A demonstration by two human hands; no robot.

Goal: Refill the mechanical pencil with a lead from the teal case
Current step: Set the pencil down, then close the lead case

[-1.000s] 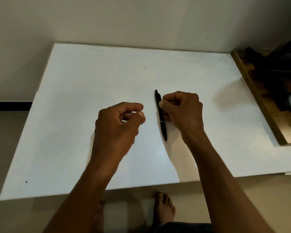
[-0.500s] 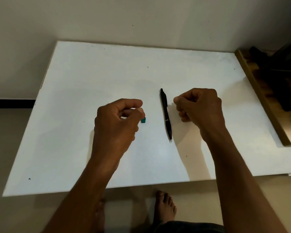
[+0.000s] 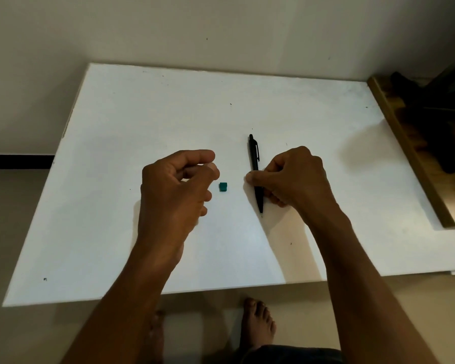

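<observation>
A black mechanical pencil (image 3: 254, 158) lies on the white table (image 3: 147, 122), clip end far, tip toward me. My right hand (image 3: 294, 179) pinches its lower barrel, thumb on the left side and fingers on the right. A small teal piece (image 3: 223, 187), which looks like the lead case or a part of it, rests on the table between my hands. My left hand (image 3: 176, 190) hovers just left of it, fingers loosely curled. Thumb and forefinger are slightly apart, with nothing visible between them.
A wooden tray or shelf (image 3: 405, 143) with dark objects borders the table's right side. A wall runs behind the table. My bare feet (image 3: 258, 321) stand on the floor below the near edge.
My right hand let go of the pencil and drew right, then came back and closed on it. The teal piece, first hidden by my left hand, now lies in plain sight.
</observation>
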